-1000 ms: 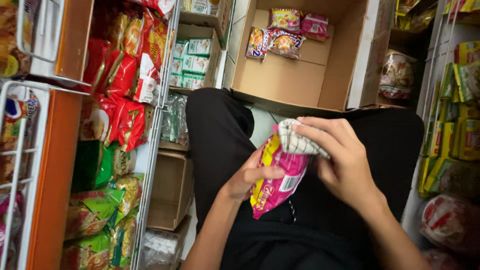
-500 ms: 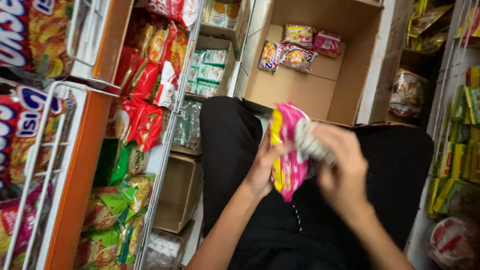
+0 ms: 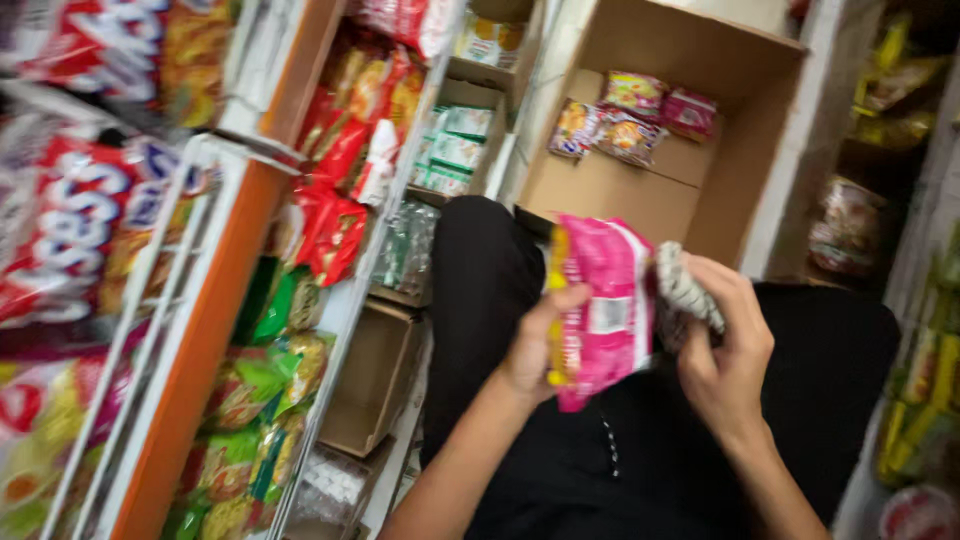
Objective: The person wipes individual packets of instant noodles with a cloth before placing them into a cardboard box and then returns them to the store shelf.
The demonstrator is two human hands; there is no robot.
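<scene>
My left hand (image 3: 535,350) grips a pink and yellow snack packet (image 3: 600,310) by its left edge, holding it upright over my lap in black trousers (image 3: 620,470). My right hand (image 3: 725,350) is closed on a crumpled white patterned cloth (image 3: 685,290) pressed against the packet's right side. Beyond my knees stands an open cardboard box (image 3: 620,195) holding a few similar packets (image 3: 625,120) along its back wall.
A white wire rack with an orange frame (image 3: 190,390) on the left holds red, green and yellow snack bags (image 3: 330,230). A small empty cardboard box (image 3: 375,375) sits low beside my left leg. Shelves of packets (image 3: 920,390) line the right.
The packet has turned from lying slanted to standing upright, and the cloth has shifted from its top to its right side. The camera has tilted, showing more of the left rack.
</scene>
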